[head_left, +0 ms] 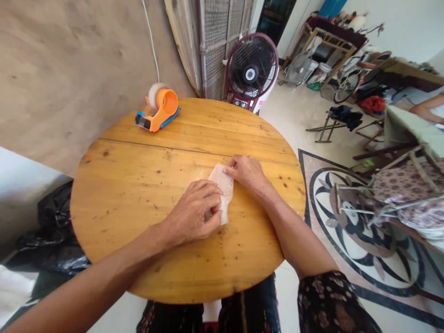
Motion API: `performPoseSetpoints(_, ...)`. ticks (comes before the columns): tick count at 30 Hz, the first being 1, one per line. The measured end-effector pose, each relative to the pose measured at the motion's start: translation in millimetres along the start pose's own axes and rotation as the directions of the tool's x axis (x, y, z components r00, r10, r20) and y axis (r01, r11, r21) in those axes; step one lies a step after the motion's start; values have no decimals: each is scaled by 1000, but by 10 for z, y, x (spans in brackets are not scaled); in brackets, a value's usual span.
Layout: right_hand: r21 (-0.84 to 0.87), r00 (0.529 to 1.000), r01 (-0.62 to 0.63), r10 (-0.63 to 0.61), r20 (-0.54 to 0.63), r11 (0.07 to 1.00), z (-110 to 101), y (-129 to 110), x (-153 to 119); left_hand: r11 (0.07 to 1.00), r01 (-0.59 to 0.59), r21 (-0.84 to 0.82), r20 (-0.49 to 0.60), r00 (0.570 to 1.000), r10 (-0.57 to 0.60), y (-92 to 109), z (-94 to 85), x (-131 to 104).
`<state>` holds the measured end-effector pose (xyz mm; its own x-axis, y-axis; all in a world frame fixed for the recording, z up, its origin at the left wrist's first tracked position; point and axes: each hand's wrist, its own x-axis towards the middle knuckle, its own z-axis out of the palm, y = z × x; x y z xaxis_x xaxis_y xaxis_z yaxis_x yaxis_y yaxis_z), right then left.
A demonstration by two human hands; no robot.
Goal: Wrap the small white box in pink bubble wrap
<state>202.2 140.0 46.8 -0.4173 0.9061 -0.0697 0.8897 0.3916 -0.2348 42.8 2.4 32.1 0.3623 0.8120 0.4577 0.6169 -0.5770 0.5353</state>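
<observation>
A small, thin, whitish piece of paper or tissue [224,182], creased and long in shape, lies on the round wooden table [132,194] in front of me. My left hand [199,210] rests at its left side, fingers curled and pressed on its lower left edge. At the upper right edge, my right hand [247,172] pinches the sheet, its thumb lying on top. The fingertips of both hands are partly hidden.
An orange tape dispenser [163,111] with a clear roll stands at the table's far left edge. Behind the table is a fan [251,71]. Black plastic bags [57,226] lie on the left. Another person's arm [428,108] shows at the far right, near a cloth-covered table [404,125].
</observation>
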Motion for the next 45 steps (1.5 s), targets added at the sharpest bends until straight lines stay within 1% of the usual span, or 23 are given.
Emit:
performPoseSetpoints(8,147,1000,1,-3,16,989,60,37,40,1000,17,13,21,1000,-17,14,2,4)
performPoseSetpoints(12,171,998,56,-55,-6,984,76,38,28,1000,9,15,17,1000,-9,20,5,-2)
performPoseSetpoints(15,154,996,85,-83,-21,984,70,23,3,1000,2,25,13,1000,-2,25,4,-4)
performPoseSetpoints(18,97,993,107,-103,-50,989,53,-3,-25,1000,-2,28,0,1000,2,29,-1,-4)
performPoseSetpoints(20,62,994,98,-95,-51,993,41,-24,-40,1000,1,27,-3,1000,-1,32,-6,-5)
performPoseSetpoints(24,44,998,65,-64,-21,997,37,-56,-40,1000,14,26,27,1000,-15,36,-17,-14)
performPoseSetpoints(26,71,998,66,-64,-25,995,49,-59,-24,1000,14,25,33,999,-15,36,-20,-17)
performPoseSetpoints(29,194,994,100,-89,-62,976,81,-37,11,999,13,32,33,999,-14,35,-15,-16)
performPoseSetpoints(33,389,989,149,-128,-80,909,114,47,61,999,14,37,25,1000,-15,37,0,-13)
performPoseSetpoints(37,552,989,140,-138,-46,822,91,115,77,999,-2,41,13,1000,1,46,-1,-22)
performPoseSetpoints(41,734,983,80,-177,55,674,40,104,49,998,-5,55,18,1000,4,55,-13,-28)
performPoseSetpoints(43,808,982,75,-186,44,585,31,85,42,998,0,61,29,1000,-1,54,-16,-29)
performPoseSetpoints(45,855,983,101,-186,-5,509,39,72,47,998,3,63,35,999,-5,52,-16,-30)
